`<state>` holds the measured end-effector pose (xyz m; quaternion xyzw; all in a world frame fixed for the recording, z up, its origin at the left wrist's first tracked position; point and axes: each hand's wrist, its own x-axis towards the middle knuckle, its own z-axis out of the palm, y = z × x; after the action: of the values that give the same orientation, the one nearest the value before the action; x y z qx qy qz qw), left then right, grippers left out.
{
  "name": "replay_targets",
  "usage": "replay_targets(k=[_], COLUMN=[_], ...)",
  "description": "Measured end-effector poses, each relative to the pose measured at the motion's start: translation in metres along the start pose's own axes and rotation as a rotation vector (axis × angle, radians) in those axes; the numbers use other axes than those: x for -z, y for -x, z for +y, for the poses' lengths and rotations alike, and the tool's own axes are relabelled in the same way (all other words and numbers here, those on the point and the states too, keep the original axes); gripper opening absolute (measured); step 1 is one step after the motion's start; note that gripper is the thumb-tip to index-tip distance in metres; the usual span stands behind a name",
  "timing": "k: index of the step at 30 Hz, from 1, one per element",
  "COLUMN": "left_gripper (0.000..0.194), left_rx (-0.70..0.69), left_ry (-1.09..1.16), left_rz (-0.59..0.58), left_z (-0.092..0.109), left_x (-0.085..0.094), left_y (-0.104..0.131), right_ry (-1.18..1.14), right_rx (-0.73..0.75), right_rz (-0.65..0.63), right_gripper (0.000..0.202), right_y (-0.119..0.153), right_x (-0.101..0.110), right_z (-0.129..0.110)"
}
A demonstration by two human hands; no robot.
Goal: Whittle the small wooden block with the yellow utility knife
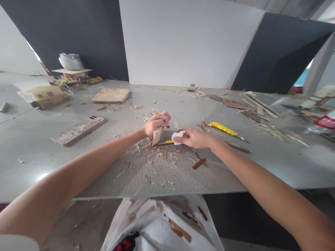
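Note:
My left hand (156,123) is closed around the top of a small pale wood piece (157,136), which stands on edge over the table. My right hand (195,137) grips a utility knife (169,141) whose handle is wrapped in something white (177,137). Its yellow part shows beside the wrap, and the blade points left, meeting the lower part of the wood as far as I can see. Curled wood shavings (160,154) lie below both hands. Right of my right hand rests a yellow-handled knife (224,128) with its blade pointing right.
A phone in a patterned case (80,130) lies at left, with a flat wooden board (111,95) behind it. Wood strips (261,104) and a red-labelled bottle (324,122) are at right. Brown scraps (200,162) lie near the table's front edge. A plastic bag (71,61) sits back left.

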<state>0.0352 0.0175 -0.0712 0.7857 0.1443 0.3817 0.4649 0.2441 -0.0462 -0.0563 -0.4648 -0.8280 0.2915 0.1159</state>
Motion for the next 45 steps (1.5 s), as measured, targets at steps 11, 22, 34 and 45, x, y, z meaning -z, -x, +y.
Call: replay_targets(k=[11,22,34,45], left_gripper=[0.011,0.067,0.047,0.035], left_rx=[0.029,0.411,0.222,0.266], left_ry=[0.028,-0.402,-0.589,-0.426], left_rz=[0.021,-0.236,-0.138,-0.246], left_z=[-0.004,0.025,0.053,0.042], left_x=[0.004,0.053,0.060,0.047], left_y=[0.001,-0.001,-0.008,-0.009], right_ry=[0.059,-0.256,-0.725,-0.472], right_rx=[-0.023,-0.110,0.036,-0.093], right_rz=[-0.022,0.086,0.329,0.234], right_gripper=[0.044,0.047,0.039,0.047], right_y=[-0.003,0.019,0.018,0.021], right_x=[0.001,0.023,0.026,0.022], right_z=[-0.004,0.028,0.035,0.031])
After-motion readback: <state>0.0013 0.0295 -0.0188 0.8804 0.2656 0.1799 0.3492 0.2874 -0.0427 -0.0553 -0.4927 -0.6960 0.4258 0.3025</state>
